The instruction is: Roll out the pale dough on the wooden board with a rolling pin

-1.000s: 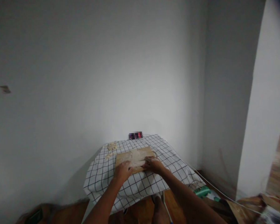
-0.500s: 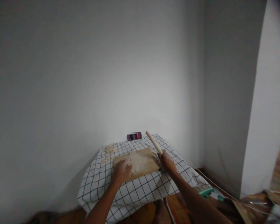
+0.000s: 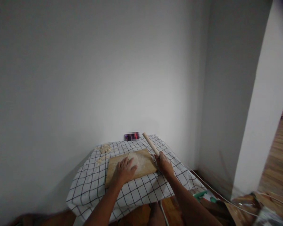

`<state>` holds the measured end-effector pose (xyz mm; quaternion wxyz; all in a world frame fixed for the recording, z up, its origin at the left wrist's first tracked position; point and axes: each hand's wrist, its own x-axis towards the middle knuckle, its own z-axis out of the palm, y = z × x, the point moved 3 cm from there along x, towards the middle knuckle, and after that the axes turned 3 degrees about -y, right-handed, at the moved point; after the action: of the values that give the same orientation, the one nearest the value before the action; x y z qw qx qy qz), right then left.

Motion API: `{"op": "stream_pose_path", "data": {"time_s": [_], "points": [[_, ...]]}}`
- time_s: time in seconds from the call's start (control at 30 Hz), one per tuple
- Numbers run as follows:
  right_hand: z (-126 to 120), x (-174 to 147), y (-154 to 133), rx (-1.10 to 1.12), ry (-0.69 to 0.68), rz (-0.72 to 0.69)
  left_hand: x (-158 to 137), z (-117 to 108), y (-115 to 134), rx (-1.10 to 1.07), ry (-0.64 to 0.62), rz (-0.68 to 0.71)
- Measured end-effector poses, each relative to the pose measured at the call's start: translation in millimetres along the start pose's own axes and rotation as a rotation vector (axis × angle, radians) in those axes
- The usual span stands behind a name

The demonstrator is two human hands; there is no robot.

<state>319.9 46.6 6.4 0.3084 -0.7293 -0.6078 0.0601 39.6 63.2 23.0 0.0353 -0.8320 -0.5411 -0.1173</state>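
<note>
A wooden board (image 3: 146, 169) lies on a small table covered with a black-and-white checked cloth (image 3: 96, 185). A pale flat piece of dough (image 3: 140, 159) rests on the board. My left hand (image 3: 124, 171) lies flat on the board with fingers spread, touching the near edge of the dough. My right hand (image 3: 164, 164) is at the board's right edge, closed around one end of a wooden rolling pin (image 3: 150, 144) that points up and away to the left, lifted off the board.
Small dough pieces (image 3: 104, 148) lie on the cloth at the back left. A dark small object (image 3: 131, 136) sits at the table's far edge by the white wall. A white cable (image 3: 202, 180) and a green item (image 3: 201, 195) are on the wooden floor to the right.
A second ago both hands were on the dough on the board. My right hand has since lifted the rolling pin off to the right edge; my left hand slid flat onto the dough. The view shifted right.
</note>
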Motion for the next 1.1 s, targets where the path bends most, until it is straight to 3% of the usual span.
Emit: {"op": "stream_pose_path", "data": {"time_s": [0.33, 0.53, 0.77, 0.93, 1.1], "points": [[1.7, -0.4, 3.2, -0.009, -0.025, 0.019, -17.2, -2.8, -11.5, -0.017, -0.039, 0.102], [1.5, -1.2, 5.0, -0.044, -0.006, 0.011, -16.5, 2.1, -9.4, -0.035, -0.044, 0.042], [6.3, 0.8, 8.5, -0.069, 0.020, -0.001, -11.9, 11.1, -13.7, 0.019, 0.041, 0.003], [9.0, 3.1, 11.8, -0.070, 0.026, -0.013, -11.1, 8.4, -12.5, 0.035, 0.077, -0.140], [10.0, 3.3, 12.3, -0.080, 0.033, -0.017, -12.6, 3.6, -8.4, 0.024, 0.068, -0.154]]}}
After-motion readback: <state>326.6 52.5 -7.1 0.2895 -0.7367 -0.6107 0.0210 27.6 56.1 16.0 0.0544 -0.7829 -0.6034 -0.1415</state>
